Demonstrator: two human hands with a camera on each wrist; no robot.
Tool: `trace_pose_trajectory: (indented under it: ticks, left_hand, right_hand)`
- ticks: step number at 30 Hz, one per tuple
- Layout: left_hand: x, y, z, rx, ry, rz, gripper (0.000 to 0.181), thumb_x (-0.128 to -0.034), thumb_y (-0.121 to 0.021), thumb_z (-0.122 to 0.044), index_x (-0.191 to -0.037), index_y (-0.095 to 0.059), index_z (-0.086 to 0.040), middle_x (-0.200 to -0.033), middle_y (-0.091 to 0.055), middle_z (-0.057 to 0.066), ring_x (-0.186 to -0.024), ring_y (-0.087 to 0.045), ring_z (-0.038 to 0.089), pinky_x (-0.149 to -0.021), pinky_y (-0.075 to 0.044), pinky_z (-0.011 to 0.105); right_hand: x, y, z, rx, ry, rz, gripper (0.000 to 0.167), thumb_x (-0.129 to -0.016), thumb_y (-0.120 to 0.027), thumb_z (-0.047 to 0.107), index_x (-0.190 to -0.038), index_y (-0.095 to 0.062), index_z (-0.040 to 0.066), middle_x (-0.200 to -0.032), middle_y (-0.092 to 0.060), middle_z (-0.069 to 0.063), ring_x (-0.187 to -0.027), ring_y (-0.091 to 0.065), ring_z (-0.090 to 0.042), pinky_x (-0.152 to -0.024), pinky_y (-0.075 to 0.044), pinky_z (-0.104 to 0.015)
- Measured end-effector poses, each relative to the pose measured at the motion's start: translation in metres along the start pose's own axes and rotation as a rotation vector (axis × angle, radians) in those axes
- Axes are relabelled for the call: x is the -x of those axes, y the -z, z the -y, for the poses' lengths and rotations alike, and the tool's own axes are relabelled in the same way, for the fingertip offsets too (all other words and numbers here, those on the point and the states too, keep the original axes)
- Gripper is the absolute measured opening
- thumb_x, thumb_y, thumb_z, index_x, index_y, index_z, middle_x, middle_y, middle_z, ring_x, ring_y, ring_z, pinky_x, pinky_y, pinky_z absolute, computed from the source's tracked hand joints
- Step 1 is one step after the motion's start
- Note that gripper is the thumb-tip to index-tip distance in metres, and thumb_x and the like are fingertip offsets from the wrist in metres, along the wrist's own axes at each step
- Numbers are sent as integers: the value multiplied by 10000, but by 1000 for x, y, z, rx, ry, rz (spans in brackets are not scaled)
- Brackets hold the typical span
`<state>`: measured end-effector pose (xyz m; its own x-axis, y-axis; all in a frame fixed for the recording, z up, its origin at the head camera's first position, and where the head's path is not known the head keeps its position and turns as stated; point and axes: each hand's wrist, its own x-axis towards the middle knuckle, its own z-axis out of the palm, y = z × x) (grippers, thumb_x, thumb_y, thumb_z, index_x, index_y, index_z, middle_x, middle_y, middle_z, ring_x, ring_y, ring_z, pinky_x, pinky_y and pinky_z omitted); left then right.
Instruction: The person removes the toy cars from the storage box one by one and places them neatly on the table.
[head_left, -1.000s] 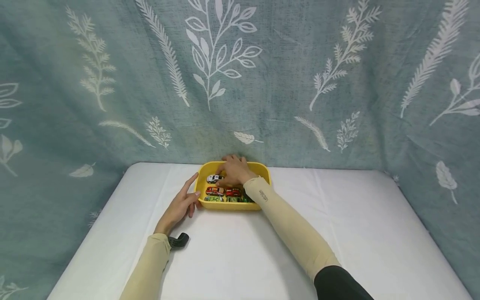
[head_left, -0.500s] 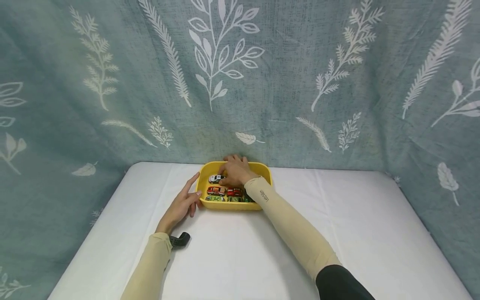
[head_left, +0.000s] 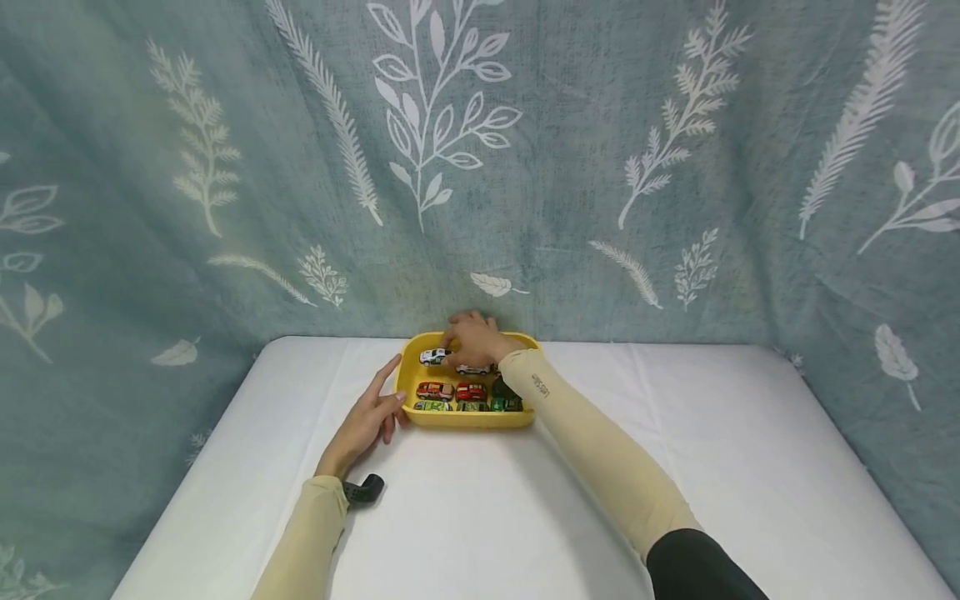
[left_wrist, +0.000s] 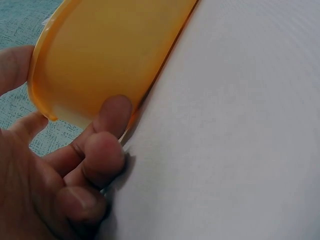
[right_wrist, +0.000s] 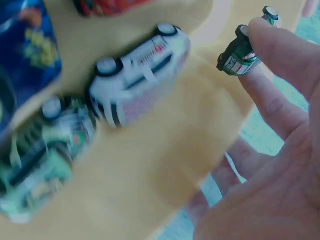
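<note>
A yellow bin (head_left: 472,421) stands at the table's far edge with several toy cars in it. My right hand (head_left: 474,340) is over the bin and pinches a white-and-green toy car (head_left: 434,357) between thumb and index finger. In the right wrist view that toy car (right_wrist: 240,57) is held clear of the bin floor, while a white toy car (right_wrist: 140,77) and a green one (right_wrist: 45,155) lie below. My left hand (head_left: 365,421) touches the bin's left end. In the left wrist view, its thumb meets the rim and a fingertip (left_wrist: 115,115) rests against the outer wall.
Two red toy cars (head_left: 434,391) and several green ones (head_left: 472,407) sit toward the bin's near side. A white cloth covers the table (head_left: 480,508). Right behind the bin hangs a teal leaf-patterned curtain (head_left: 570,275).
The white-and-green toy car has risen a little from the bin floor in my right hand, and a grey car now shows beneath that hand. The left hand stays at the bin; the head view has tilted slightly.
</note>
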<state>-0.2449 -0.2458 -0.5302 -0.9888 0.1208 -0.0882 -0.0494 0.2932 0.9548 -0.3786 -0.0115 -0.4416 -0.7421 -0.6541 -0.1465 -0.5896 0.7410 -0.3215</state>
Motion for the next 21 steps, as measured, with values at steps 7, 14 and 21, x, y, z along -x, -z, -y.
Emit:
trace_pose_trajectory:
  ticks: [7, 14, 21]
  left_hand:
    - [1, -1, 0, 0, -20, -10, 643, -1106, -536, -401, -1666, -229, -474, -870, -693, 202, -529, -520, 193, -482, -388, 275]
    - [2, -2, -5, -12, -22, -5, 653, -1103, -544, -388, -1667, -227, -471, -891, -695, 219, -551, -512, 208, -499, -415, 283]
    - [3, -1, -6, -16, -24, -1, 658, -1107, -544, -374, -1674, -220, -455, -899, -696, 227, -544, -517, 197, -494, -407, 279]
  right_hand:
    - [10, 27, -7, 32, 82, 1, 353, -1040, -685, 350, -1349, -734, 188, -1608, -523, -88, -1549, -354, -381, -1267, -228, -633]
    - [30, 52, -25, -9, 102, 1, 343, -1059, -666, 254, -1360, -715, 98, -1395, -695, -97, -1357, -592, -299, -1249, -335, -491]
    - [59, 74, -44, -83, 24, -2, 392, -1056, -672, 245, -1403, -675, 61, -1395, -679, -149, -1327, -612, -332, -1133, -490, -494]
